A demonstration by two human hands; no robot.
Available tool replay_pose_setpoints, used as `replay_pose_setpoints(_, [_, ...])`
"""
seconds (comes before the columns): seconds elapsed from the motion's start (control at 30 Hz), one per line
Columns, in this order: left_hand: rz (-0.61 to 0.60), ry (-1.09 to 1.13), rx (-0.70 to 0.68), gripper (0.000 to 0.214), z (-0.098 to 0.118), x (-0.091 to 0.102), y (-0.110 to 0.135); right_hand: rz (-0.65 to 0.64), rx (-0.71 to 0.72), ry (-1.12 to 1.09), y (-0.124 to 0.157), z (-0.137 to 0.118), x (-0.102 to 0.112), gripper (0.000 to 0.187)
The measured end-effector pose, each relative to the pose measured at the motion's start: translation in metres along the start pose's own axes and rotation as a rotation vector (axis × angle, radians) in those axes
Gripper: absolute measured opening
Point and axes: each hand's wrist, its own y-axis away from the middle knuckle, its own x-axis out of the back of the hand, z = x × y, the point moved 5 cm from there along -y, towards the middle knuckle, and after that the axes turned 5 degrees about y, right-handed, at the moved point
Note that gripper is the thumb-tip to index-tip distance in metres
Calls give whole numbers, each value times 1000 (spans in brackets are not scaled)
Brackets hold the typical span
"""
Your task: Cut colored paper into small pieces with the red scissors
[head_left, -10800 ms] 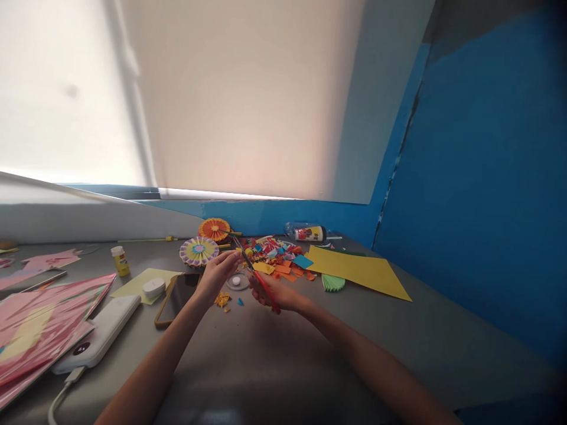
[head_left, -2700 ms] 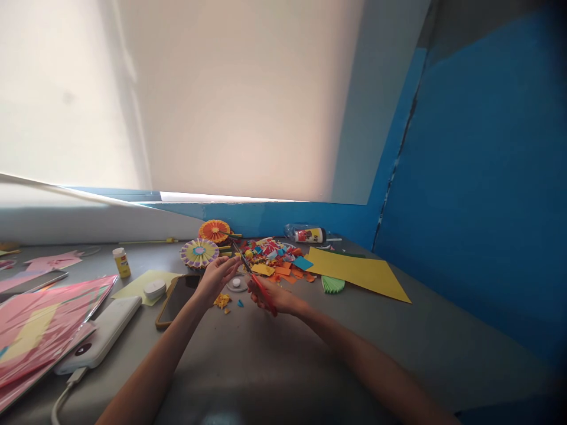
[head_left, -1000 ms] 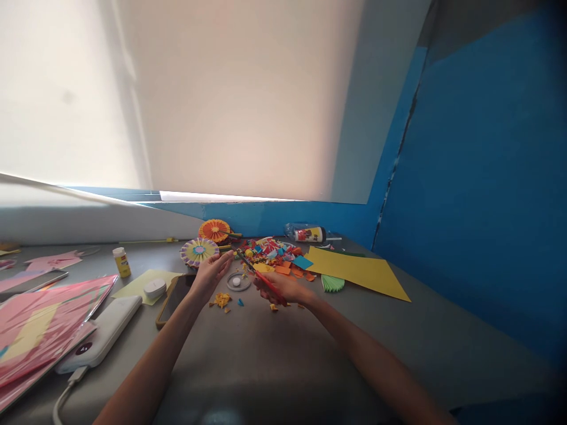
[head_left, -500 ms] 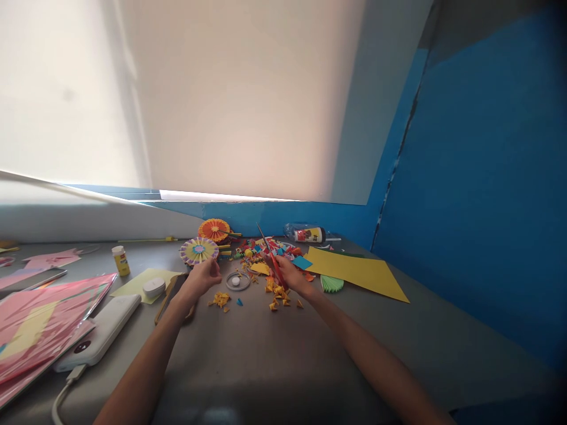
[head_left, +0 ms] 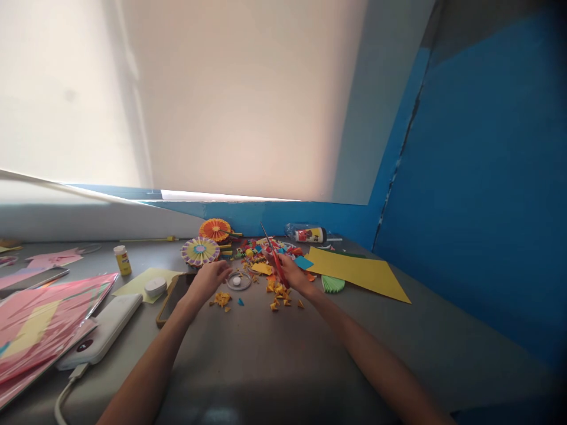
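My right hand is closed around the red handles of a pair of scissors, whose blades point up and away. A yellow paper piece lies beside the scissors. My left hand is over the table with its fingers reaching toward a clear round lid with a white disc in it; I see nothing in its grasp. Small folded orange paper pieces lie below the left hand, and more orange pieces sit under the right. A pleated paper rosette stands behind the left hand.
A phone, white earbud case, power bank and glue stick lie left. Colored scraps, an orange rosette and a glue bottle are behind. Yellow card and a green pleated fan lie right.
My left hand has moved right, from beside the purple-edged rosette toward the round lid, and its fingers have loosened from a curl. The right hand still holds the scissors in nearly the same place.
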Motion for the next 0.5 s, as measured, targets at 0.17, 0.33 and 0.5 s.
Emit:
replay_pose_setpoints(0.17, [-203,117,-280,27,39,-54,3,53,75,4,-4,-2,1,35])
replay_pose_setpoints(0.33, [-334,143,-369,21,48,-101,7,114,60,65,-5,0,1,35])
replay_pose_setpoints(0.5, [-311,158,-370,10,51,-100,10,100,48,78,-3,-5,0,36])
